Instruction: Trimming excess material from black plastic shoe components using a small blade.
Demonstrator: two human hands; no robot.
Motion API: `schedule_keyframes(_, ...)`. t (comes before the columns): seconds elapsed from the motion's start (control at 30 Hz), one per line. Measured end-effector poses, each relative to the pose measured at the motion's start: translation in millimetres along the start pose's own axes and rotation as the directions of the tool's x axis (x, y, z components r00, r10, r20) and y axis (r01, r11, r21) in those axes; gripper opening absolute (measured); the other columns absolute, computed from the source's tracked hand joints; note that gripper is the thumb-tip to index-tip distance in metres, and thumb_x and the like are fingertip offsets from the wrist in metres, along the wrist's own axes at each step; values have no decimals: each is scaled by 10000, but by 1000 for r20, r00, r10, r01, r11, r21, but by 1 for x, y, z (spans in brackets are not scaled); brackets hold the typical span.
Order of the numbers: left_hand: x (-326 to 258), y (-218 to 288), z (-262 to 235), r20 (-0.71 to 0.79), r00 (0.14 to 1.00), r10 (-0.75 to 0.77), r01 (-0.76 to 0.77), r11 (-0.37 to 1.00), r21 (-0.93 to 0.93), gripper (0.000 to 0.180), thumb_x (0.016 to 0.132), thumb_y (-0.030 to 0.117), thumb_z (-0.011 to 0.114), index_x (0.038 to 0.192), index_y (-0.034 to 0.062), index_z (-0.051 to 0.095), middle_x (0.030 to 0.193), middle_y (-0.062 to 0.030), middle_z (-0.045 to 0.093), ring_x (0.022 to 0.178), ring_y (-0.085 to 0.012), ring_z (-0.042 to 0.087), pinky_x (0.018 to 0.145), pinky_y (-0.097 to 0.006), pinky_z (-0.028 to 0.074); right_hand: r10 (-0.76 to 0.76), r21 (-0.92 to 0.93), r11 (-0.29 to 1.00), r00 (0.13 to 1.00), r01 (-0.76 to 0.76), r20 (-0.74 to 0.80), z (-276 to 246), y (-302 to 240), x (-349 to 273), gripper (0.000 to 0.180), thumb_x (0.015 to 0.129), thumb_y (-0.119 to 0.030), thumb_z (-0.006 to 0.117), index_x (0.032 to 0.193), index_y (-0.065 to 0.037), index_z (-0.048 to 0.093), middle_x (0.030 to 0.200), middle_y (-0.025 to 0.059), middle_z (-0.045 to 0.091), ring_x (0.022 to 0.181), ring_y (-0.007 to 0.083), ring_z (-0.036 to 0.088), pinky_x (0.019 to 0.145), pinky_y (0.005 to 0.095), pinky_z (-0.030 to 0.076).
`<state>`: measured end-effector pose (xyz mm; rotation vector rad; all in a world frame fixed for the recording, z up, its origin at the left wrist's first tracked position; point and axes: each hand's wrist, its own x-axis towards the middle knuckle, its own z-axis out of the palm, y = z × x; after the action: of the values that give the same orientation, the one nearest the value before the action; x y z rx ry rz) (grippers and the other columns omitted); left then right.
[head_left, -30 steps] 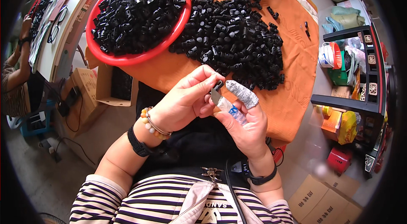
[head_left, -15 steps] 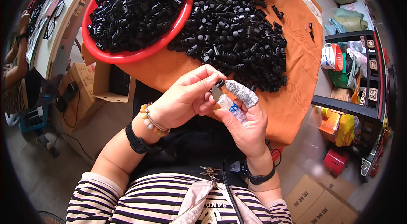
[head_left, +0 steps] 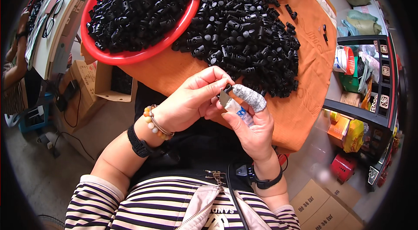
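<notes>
The left hand pinches 1 small black plastic piece between thumb and forefinger, closed on it, just at the lap edge of the table. The right hand is wrapped shut around a small blade tool, its thumb covered by a grey fabric finger cot that presses against the piece from 3 o'clock. The step in hand looks like trimming or scraping this 1 piece with the blade; the move to follow calls for a short, controlled stroke with the covered thumb bracing, as the bare left fingertips sit touching the blade's edge.

At 12 o'clock from the hands lies a loose heap of black pieces on the orange cloth; at 11 o'clock a red basin holds more. The cloth's near edge runs just beyond the hands, so open room lies over the lap, toward 6 o'clock. A shelf rack stands at 3 o'clock, well apart.
</notes>
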<state>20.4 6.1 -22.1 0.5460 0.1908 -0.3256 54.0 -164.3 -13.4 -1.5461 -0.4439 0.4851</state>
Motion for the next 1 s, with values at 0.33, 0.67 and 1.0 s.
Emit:
schedule_keyframes(0.33,0,-4,-3,1,1000,-24,24,999,-25,139,944,232,478,987,108,527,685,27,512,533,-30,404,463,-165,297,16,86,996,1000,-14,-25,2,-3,-1,425,792,-16,674,1176,32,501,996,70,610,871,91,574,755,226,477)
schedule_keyframes(0.67,1,-5,-5,7,1000,-2,2,999,-32,142,939,222,486,991,100,534,672,32,487,527,-29,384,465,-171,297,46,22,999,997,-48,65,-1,-3,-5,505,818,-11,637,1265,25,406,1140,110,558,984,118,549,853,233,437)
schedule_keyframes(1.0,1,-6,-1,-26,1000,9,-8,1000,16,132,947,227,462,969,104,503,636,47,467,480,-32,294,444,-184,220,73,26,997,995,-75,72,-1,-3,-5,487,821,-1,627,1258,28,415,1141,117,560,1022,141,550,885,249,431)
